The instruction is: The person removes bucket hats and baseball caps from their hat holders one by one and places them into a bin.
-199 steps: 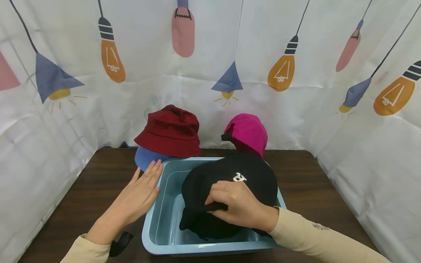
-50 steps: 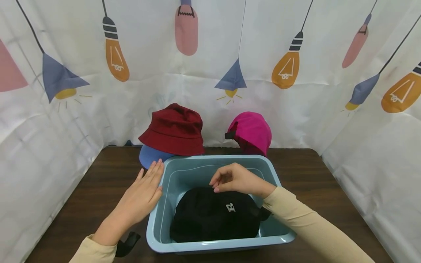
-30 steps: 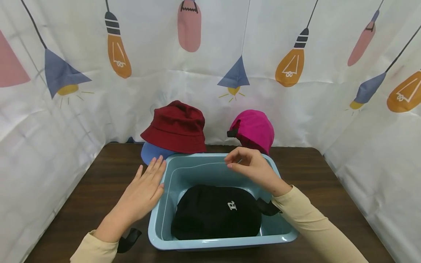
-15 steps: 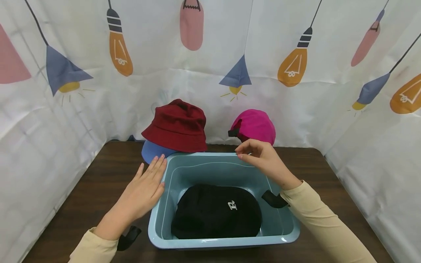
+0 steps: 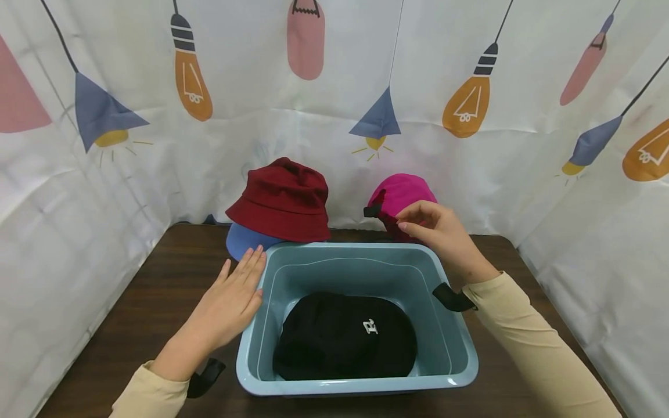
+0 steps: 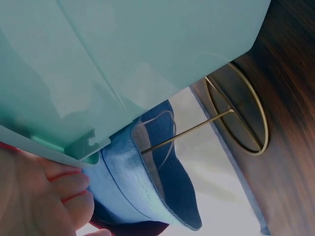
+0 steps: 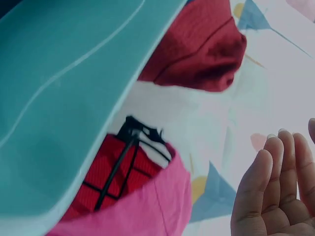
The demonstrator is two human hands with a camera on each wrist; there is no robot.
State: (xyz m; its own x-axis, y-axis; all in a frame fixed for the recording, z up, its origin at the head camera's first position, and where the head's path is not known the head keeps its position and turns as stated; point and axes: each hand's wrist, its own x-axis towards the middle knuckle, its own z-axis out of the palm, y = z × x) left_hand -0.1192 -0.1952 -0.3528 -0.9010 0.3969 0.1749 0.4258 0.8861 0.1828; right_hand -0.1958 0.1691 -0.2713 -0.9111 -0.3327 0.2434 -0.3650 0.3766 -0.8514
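My left hand (image 5: 227,305) lies with straight fingers along the left rim of the pale blue plastic basin (image 5: 355,386), its fingertips close to a blue hat (image 5: 245,239). In the basin rests a black cap (image 5: 334,339) with a white letter on its front. My right hand (image 5: 444,235) is raised at the back right, fingers loosely bent and holding nothing. It overlaps the magenta cap (image 5: 405,190) in the head view, but the right wrist view shows the fingers (image 7: 288,172) apart from that cap's magenta cloth (image 7: 162,196) and red inside.
A dark red bucket hat (image 5: 284,203) sits above the blue hat at the back. Below the blue hat, a gold wire stand (image 6: 231,110) with a ring base stands on the dark wooden table (image 5: 172,278). A printed white curtain (image 5: 313,133) surrounds the table's back and sides.
Earlier my right hand gripped the black cap over the basin; the cap now lies inside, released. My right hand has moved back and right to the magenta cap. My left hand stays at the rim.
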